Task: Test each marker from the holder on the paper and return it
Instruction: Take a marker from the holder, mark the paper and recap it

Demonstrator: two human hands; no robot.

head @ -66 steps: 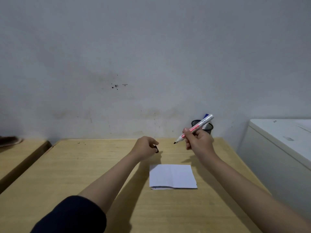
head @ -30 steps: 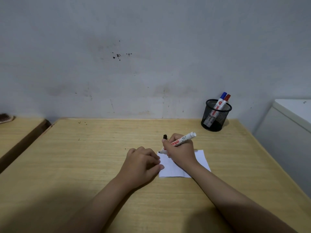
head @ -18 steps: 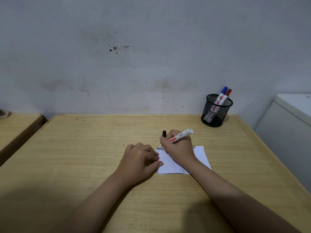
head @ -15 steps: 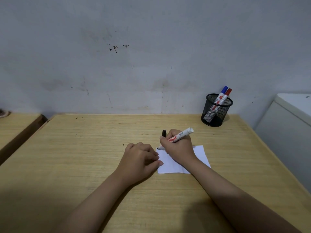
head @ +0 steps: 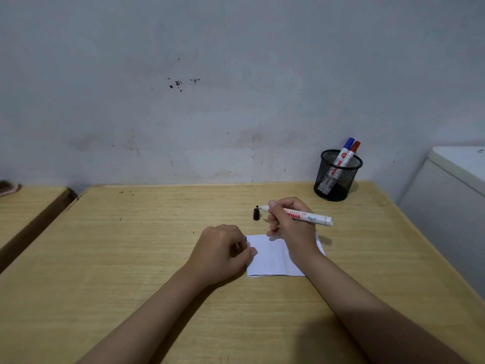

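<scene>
Head view: the right hand [head: 290,227] grips an uncapped white marker [head: 301,216] in its fingers, tip pointing left above the black cap [head: 256,214] that lies on the table [head: 131,258]. The left hand [head: 220,252], fingers curled loosely and empty, presses the left edge of the folded paper [head: 270,256]. A mesh holder [head: 337,177] near the wall holds a blue-capped marker [head: 346,151] and a red-capped marker [head: 353,152].
</scene>
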